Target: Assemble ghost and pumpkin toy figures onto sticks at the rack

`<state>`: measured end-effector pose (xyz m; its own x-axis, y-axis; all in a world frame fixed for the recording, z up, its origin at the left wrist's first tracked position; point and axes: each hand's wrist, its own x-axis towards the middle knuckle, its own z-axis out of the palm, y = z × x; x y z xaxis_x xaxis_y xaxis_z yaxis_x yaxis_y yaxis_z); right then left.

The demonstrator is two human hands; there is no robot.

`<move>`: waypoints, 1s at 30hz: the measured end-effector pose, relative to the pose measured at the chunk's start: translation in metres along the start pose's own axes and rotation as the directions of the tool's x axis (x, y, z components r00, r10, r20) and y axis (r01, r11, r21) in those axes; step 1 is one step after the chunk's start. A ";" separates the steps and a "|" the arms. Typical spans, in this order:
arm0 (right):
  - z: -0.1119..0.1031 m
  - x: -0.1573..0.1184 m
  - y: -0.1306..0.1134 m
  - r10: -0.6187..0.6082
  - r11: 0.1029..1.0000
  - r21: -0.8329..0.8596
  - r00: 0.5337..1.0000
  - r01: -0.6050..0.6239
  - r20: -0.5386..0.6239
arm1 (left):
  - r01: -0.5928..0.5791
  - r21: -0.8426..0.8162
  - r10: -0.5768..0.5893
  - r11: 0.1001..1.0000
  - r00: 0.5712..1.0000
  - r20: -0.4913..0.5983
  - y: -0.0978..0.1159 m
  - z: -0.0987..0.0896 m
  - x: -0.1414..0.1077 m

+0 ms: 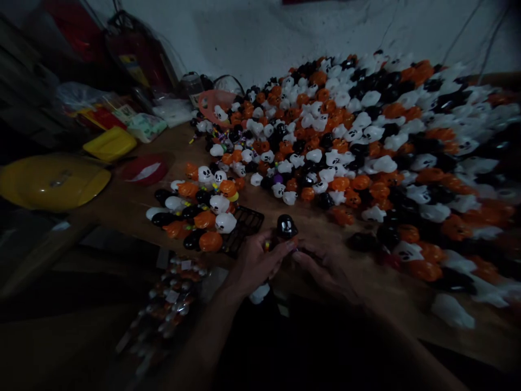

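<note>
From my remote seat, I'd call this two-handed fiddling: left hand (pixel 260 258) pinching the black toy (pixel 287 227) right of the black rack (pixel 249 218); right hand (pixel 321 267), too dark to tell. Next move wants steadiness imo.

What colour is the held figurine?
The skull-faced figurine is black with a whitish face; head view.

Spreads out as a brown table (pixel 179 144) around and beyond the fingers (pixel 284 250), backed farther off by a pale, marked wall (pixel 244 46) with thin dark lines (pixel 463 31) down it, far to the right. Includes a dark red fire extinguisher (pixel 142 62) beyond and well left of the fingers. Lies in dim light, nearly black below them.
</note>
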<state>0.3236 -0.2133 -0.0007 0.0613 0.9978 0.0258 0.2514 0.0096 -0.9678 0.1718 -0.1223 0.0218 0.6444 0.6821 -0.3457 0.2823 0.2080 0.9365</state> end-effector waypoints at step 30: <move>0.062 0.122 0.016 -0.246 0.904 -0.387 0.962 0.183 -0.120 | 0.112 -0.164 -0.162 0.980 0.929 -0.334 -0.048 -0.023 -0.034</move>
<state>0.2753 -0.0874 -0.0291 0.1129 0.9495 0.2927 0.6121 0.1656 -0.7732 0.1194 -0.1394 -0.0101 0.3158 0.8338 -0.4529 0.2325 0.3947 0.8889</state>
